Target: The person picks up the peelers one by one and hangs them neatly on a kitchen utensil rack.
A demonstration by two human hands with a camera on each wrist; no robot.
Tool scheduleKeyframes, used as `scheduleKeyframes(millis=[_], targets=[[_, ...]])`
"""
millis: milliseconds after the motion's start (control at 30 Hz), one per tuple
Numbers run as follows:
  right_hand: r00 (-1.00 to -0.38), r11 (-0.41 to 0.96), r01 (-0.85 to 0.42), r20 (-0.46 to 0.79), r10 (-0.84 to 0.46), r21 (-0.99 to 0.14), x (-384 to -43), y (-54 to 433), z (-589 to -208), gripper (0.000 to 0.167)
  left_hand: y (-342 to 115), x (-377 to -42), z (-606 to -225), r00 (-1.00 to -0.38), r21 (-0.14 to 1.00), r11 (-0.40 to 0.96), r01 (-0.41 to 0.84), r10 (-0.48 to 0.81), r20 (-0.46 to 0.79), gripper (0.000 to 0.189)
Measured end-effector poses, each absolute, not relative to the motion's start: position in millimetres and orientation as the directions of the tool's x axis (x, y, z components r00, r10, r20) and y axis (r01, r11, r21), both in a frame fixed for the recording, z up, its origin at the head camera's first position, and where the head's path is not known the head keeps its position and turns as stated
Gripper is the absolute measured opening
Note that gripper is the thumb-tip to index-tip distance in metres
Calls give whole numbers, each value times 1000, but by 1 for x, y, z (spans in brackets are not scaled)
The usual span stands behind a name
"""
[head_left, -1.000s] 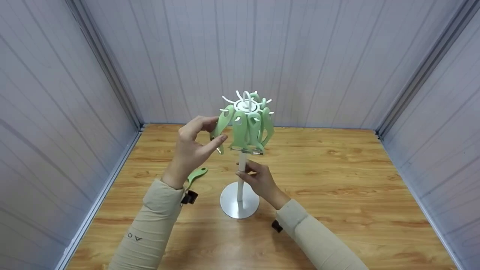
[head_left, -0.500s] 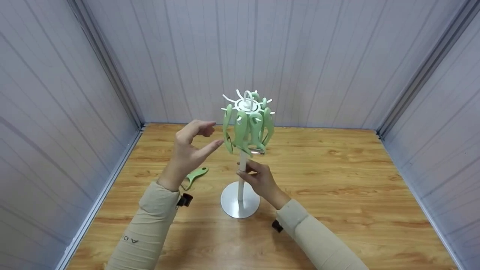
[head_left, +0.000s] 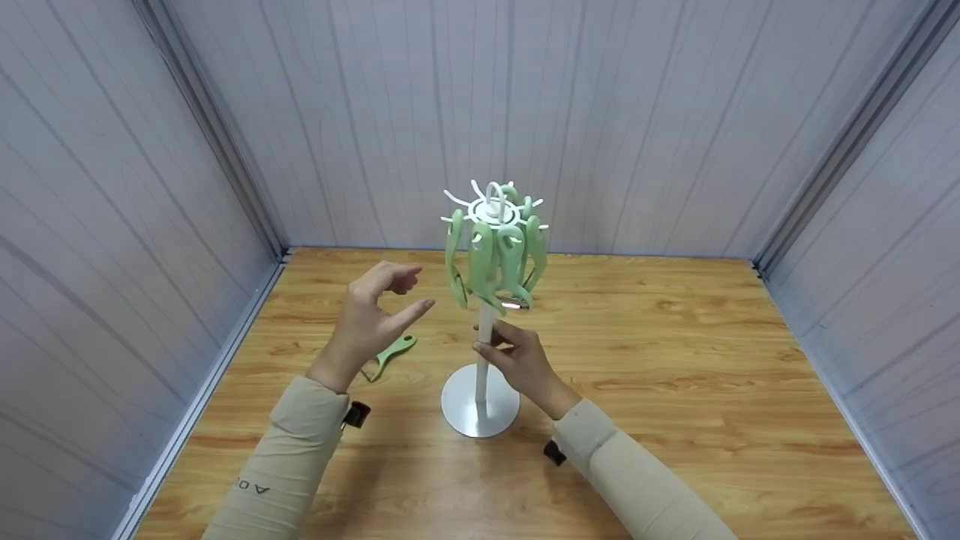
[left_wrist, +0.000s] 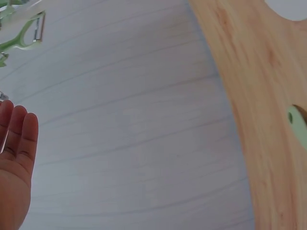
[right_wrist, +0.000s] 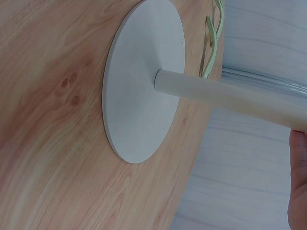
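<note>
A white stand with a round base [head_left: 461,405] rises from the table. Several green peelers [head_left: 481,259] hang by their handle holes from hooks on its top ring. My right hand [head_left: 525,365] grips the white pole [head_left: 481,382] about halfway up; in the right wrist view only part of that hand [right_wrist: 298,177] shows. To the left of the hanging peelers, my left hand [head_left: 367,315] is in the air, thumb and fingers apart, holding nothing. Below it, another green peeler [head_left: 396,347] lies on the table, partly covered by the hand and wrist in the head view.
Wood-grain table [head_left: 660,360] surrounds the base. White panelled walls [head_left: 622,120] close in the back and both sides. Some hooks [head_left: 455,198] at the ring's back left carry no peeler. Black wrist cameras [head_left: 357,414] sit by both sleeves.
My left hand has let go of the front-left hanging peeler and drawn back left and down. That peeler now hangs straighter beside the others. My right hand stays on the pole.
</note>
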State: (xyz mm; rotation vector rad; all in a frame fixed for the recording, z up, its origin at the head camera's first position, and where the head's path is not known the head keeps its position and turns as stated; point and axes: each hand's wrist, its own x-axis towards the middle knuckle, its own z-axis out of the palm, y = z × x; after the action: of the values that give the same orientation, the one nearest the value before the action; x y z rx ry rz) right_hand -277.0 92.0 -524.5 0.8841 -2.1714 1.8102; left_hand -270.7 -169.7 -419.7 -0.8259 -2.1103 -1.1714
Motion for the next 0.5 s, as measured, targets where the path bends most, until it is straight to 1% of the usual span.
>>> scheduleKeyframes(millis=[233,500], targets=[[-804,91,-551,499,-325,-829,-277,93,-525,25,-175,-275,-439,-675,522,466,714,262,690,39],[-795,101,-566,509,-329,-818,-278,92,-525,26,-179,-275,-458,-739,562,500,659,292,607,37]])
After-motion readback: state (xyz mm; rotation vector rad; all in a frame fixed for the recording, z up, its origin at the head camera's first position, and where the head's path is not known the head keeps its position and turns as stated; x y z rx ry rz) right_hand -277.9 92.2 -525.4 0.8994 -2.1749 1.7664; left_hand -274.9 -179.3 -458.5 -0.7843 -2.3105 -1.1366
